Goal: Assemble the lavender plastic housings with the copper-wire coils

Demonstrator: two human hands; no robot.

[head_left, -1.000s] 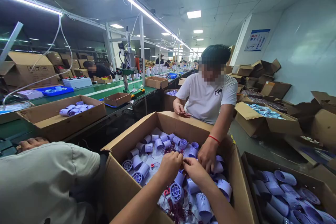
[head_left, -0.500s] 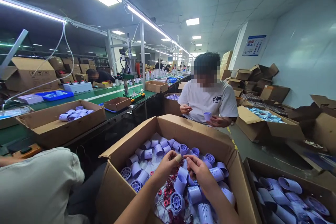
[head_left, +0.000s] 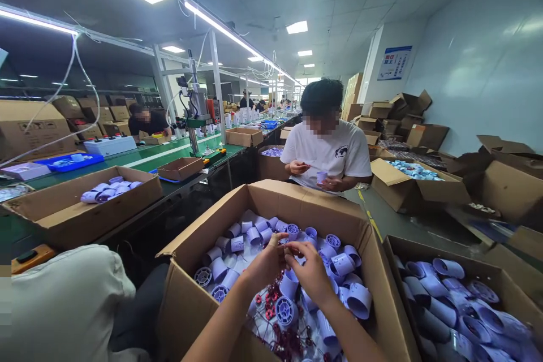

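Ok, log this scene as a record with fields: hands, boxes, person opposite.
Left hand: over the central cardboard box, fingers bent
Right hand: beside it, fingertips close to the left's
In the fingertips: too small to identify
Central box contents: lavender plastic cups, red wired parts
Right-side box: more lavender cups
Person opposite: white T-shirt, holding one lavender cup

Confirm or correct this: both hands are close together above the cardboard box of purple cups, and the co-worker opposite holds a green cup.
The cup the co-worker holds is purple, not green, in the head view. The rest stands: left hand and right hand close together above the cardboard box of purple cups.
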